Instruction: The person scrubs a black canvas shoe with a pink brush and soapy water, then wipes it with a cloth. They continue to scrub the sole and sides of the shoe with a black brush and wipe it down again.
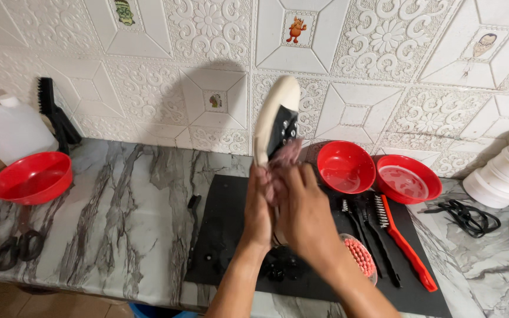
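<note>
- Two hands meet above the black mat (225, 235), which lies on the bench (125, 200) near its front edge; together they hold up a shoe (275, 121).
- Your left hand (258, 206) grips the shoe's lower end, fingers wrapped tight around it.
- Your right hand (304, 209) is curled closed on a pinkish cloth (284, 159), pressing it against the shoe's black side.
- The shoe stands nearly upright with its toe up and its white sole facing left, in front of the tiled wall.
- Behind the mat's right part, near the bench's back edge, two red bowls (346, 166) sit side by side; the right one (408, 178) holds clear liquid.
- On the mat's right side lie a red-handled brush (405, 244) and black brushes (360, 227), with a round pink brush (360, 256) just beside your right wrist.
- Toward the bench's left edge sit a third red bowl (32, 176), a white jug (10, 129) behind it, and scissors (19, 244) near the front edge.
- Black laces (466, 217) lie toward the right edge, next to a stack of white tubs (505, 171).
</note>
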